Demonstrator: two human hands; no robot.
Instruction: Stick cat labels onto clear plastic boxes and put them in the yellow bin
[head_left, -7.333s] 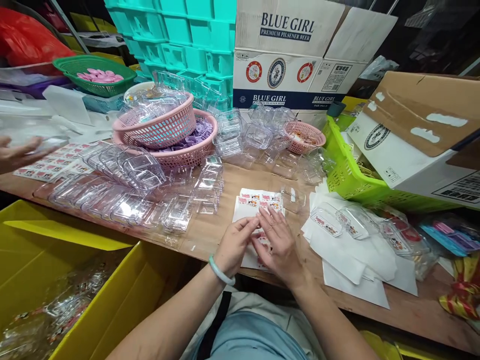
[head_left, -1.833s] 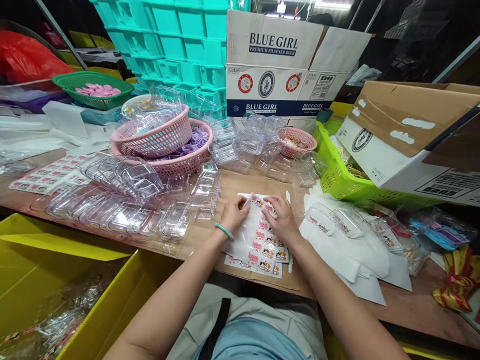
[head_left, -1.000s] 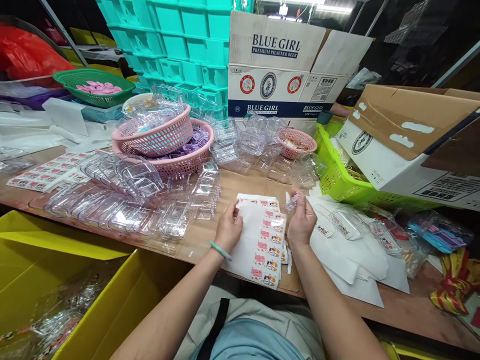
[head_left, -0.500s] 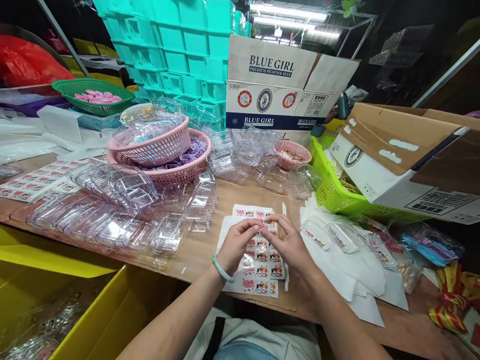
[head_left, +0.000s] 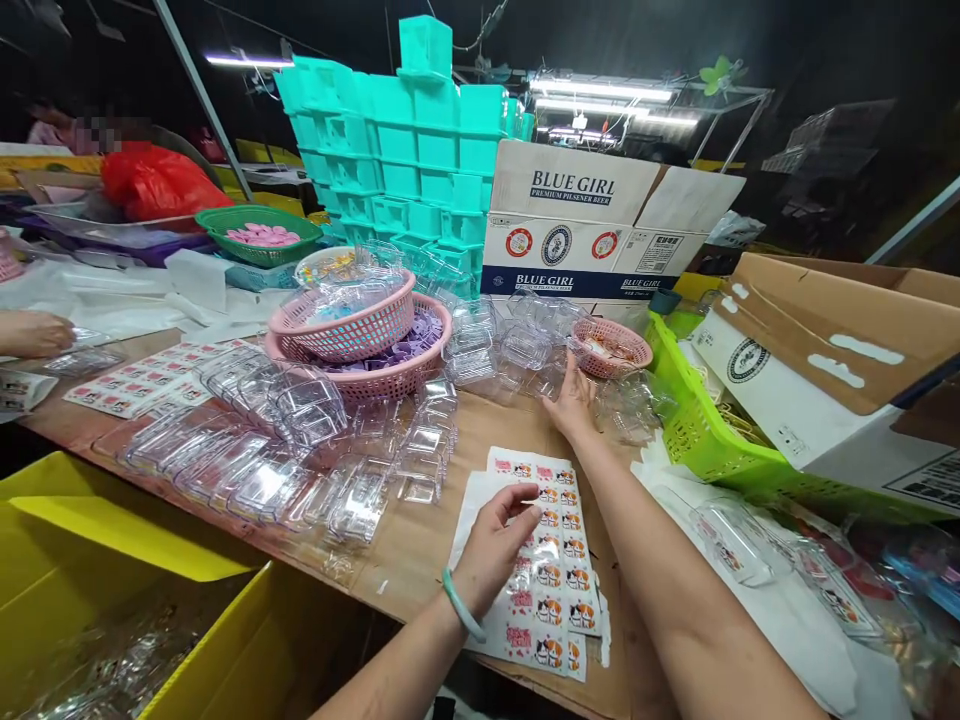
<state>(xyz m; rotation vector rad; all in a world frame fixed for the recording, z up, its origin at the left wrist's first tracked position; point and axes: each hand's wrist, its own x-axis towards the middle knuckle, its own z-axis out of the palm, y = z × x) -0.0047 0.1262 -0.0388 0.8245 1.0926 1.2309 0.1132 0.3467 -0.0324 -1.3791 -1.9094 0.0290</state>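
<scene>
My left hand (head_left: 496, 545), with a pale green bangle at the wrist, hovers over the cat sticker sheets (head_left: 547, 575), its thumb and fingers curved and apart. Farther forward, my right hand (head_left: 574, 400) reaches to the clear plastic cases (head_left: 525, 345) beside the small pink basket (head_left: 611, 347). Its fingers point away from me, and whether they touch a case cannot be made out. More clear cases (head_left: 255, 475) lie in overlapping rows on the left. At the right, a clear case with a cat sticker (head_left: 735, 540) rests on white paper.
Two stacked pink baskets (head_left: 360, 375) stand behind the left cases. Turquoise crates (head_left: 397, 150) and a Blue Girl carton (head_left: 577, 225) rise behind. A lime basket (head_left: 697, 420) holds an open carton (head_left: 810, 350). Another person's hand (head_left: 34, 333) is at the far left.
My hands have parted: the right has moved forward to the small pink basket, while the left stays over the stickers. The view has shifted, and another person's hand now shows at the left.
</scene>
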